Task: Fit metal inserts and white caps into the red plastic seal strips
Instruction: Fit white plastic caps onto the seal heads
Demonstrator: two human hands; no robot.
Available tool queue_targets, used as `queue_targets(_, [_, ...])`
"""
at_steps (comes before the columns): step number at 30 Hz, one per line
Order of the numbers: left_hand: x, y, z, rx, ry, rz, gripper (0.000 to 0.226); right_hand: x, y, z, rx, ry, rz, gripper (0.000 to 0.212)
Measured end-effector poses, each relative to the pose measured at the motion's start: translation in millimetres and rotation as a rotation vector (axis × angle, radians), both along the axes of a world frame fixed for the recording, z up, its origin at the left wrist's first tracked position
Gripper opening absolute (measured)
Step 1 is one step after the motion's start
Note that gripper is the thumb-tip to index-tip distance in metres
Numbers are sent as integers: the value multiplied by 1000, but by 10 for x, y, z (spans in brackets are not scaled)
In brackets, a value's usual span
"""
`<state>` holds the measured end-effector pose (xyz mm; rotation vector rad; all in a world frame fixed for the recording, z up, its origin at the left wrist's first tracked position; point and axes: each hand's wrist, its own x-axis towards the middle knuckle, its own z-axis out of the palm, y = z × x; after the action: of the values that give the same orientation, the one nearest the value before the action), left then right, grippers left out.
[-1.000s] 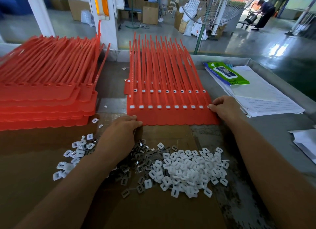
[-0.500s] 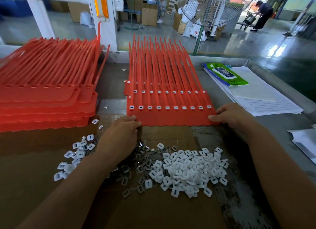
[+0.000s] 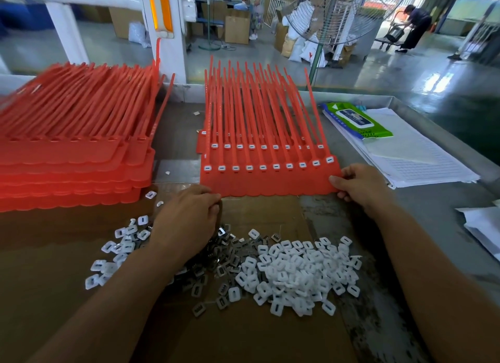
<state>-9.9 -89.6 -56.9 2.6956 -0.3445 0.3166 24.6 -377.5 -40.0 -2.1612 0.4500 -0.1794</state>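
Right hand [image 3: 357, 185] slid nearer, both hands pinching seal sheet [image 3: 267, 181]; strips pointing away

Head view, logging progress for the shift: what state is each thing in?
Top seal sheet: all visible front slots capped white, right corner lifted.
Left stack: sockets uncapped.
White caps: loose pile.
Metal inserts: loose pile.
Left hand: at sheet's near-left edge.
Right hand: gripping its corner.

The left hand [image 3: 186, 222] hides part of the metal inserts [image 3: 224, 265] beneath it.
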Motion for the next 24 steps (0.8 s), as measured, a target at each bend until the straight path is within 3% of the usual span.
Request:
queue_targets(5, [16,2,-33,-32,126,15,44,60,46,-47,41,-70,-51,6])
queue_targets(8, [35,12,-68,-20,164,10,50,63,48,-46,86,-50,-58,24])
queue_targets(10, [45,19,-84,4,170,9,50,34,44,-24,-46,-27,-38,35])
queue_targets(12, [48,26,-89,16,177,24,49,-7,68,40,-325,-39,-15,36])
queue_targets(16, [54,28,-77,-18,182,51,47,-140,346,193,-448,-198,278,15])
queue_targets(19, [55,28,-86,10,173,41,48,-213,626,160,-525,-142,581,17])
queue_targets(24, [49,33,-98,-21,154,36,51,-206,833,18,-674,-76,662,27])
